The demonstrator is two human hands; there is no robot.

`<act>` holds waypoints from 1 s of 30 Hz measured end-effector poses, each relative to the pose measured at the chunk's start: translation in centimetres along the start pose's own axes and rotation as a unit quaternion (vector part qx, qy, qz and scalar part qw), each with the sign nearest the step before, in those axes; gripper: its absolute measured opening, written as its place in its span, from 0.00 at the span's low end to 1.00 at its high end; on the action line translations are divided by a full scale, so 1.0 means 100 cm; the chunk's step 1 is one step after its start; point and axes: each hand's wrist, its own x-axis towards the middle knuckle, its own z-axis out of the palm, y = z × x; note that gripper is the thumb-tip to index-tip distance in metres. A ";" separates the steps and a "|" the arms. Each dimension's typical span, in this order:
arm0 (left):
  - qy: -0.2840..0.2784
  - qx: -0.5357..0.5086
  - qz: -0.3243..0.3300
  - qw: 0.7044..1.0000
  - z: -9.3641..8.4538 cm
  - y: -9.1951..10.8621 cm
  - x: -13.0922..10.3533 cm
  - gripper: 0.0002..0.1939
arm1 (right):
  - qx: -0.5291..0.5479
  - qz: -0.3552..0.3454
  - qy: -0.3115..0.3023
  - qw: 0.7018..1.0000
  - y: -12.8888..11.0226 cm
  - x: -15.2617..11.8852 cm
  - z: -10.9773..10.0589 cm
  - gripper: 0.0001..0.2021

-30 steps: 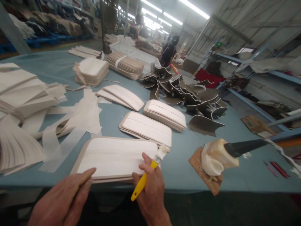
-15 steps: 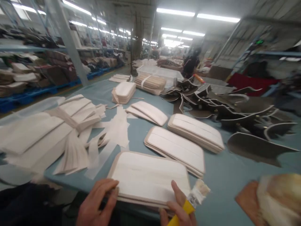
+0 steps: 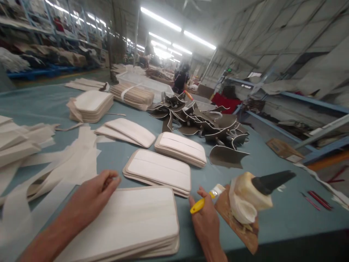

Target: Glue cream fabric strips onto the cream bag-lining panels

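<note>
My right hand (image 3: 206, 218) grips a paintbrush (image 3: 200, 205) with a yellow handle, its pale-crusted bristles pointing toward a glue-smeared container (image 3: 240, 196) with a black nozzle. My left hand (image 3: 94, 194) hovers over the far left part of the nearest stack of white-topped beige panels (image 3: 136, 222). Its fingers are curled together, and whether anything is between them is hidden. Just beyond lie another stack of panels (image 3: 160, 171) and a third stack (image 3: 181, 147), each with a line along its top.
The container rests on a brown board (image 3: 245, 233). Loose pale strips (image 3: 73, 160) spread at left. Dark curved pieces with white edges (image 3: 201, 123) pile up behind the panels. Red pens (image 3: 319, 200) lie at right. Farther back stands a person (image 3: 180, 80).
The view has turned right. My right hand has left the nearest stack with the brush and moved beside the glue container. My left hand has shifted from the stack's near edge to its far side.
</note>
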 end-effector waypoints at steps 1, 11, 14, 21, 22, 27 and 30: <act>-0.010 0.011 0.003 1.000 0.003 0.007 0.016 0.22 | -0.003 -0.002 -0.009 1.000 0.000 0.004 0.002 0.18; -0.051 0.107 0.030 0.992 0.047 0.018 0.091 0.22 | -0.002 0.005 -0.080 0.997 0.003 0.037 0.019 0.21; -0.053 0.117 0.020 0.992 0.051 0.018 0.093 0.23 | 0.014 0.011 -0.096 0.995 0.003 0.038 0.020 0.21; -0.058 0.069 -0.043 0.995 0.049 0.015 0.104 0.24 | 0.045 0.010 -0.092 0.995 -0.003 0.029 0.022 0.19; -0.057 0.055 -0.058 0.995 0.048 0.014 0.106 0.23 | 0.049 0.006 -0.087 0.995 -0.004 0.028 0.022 0.18; -0.044 -0.033 -0.120 0.991 0.047 0.014 0.108 0.18 | 0.073 0.004 -0.050 0.996 -0.003 0.024 0.026 0.15; -0.046 -0.108 -0.147 0.982 0.047 0.020 0.109 0.16 | 0.116 0.027 -0.020 0.993 -0.004 0.025 0.028 0.14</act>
